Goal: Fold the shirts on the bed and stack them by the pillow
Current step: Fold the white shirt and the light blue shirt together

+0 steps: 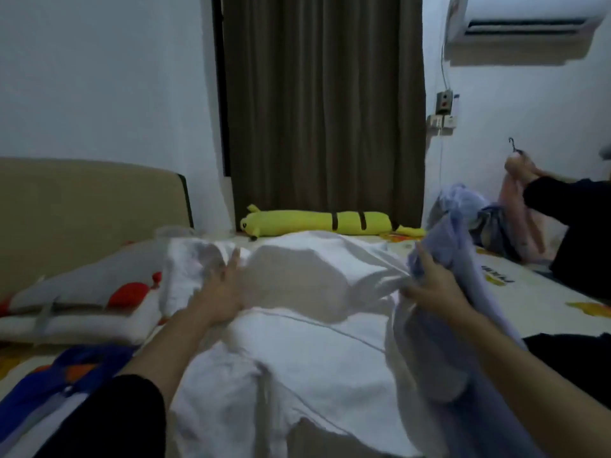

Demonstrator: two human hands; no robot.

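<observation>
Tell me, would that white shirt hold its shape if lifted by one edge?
Probably not. The white shirt lies in soft folds and creases, so it likely droops. It looks thin, probably light. Where the right hand pinches it, the cloth bunches, suggesting it slides easily over the bed.

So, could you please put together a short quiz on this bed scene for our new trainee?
1. True or false: the left hand lies flat with straight fingers on the white shirt.
2. What does the right hand grip? A) the yellow plush toy B) the lilac garment C) the pillow
3. Fill in: the plush toy lies in front of the dark ____.

Key: 1 true; 2 B; 3 curtain.
</observation>
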